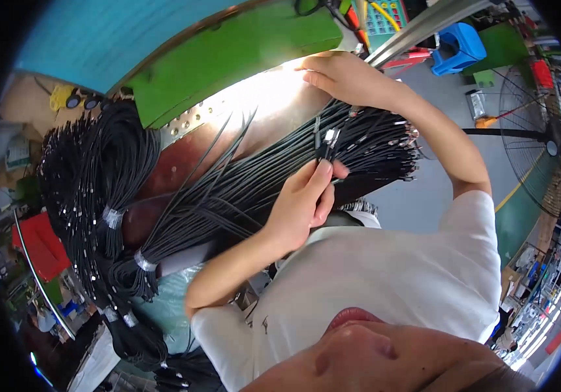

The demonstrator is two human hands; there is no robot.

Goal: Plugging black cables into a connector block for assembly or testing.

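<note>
My left hand (pixel 308 199) is closed in a pinch round a few black cables, and their shiny metal connectors (pixel 331 137) stick up past the thumb. Under it and to its left lies a thick bundle of black cables (pixel 248 173) on a reddish-brown bench top (pixel 179 157). My right hand (pixel 352 77) reaches up to the front edge of a green panel (pixel 241 55), beside a very bright light. Its fingers are bent together; glare hides what is at the fingertips. Many loose cable ends (pixel 385 144) with metal tips fan out below that hand.
More tied black cable bundles (pixel 101 170) hang at the left end of the bench. A metal rail (pixel 424 29) slants past the panel at the upper right. Beyond stand a blue stool (pixel 458 49) and a large fan (pixel 548 144). A red bin (pixel 40 245) is at far left.
</note>
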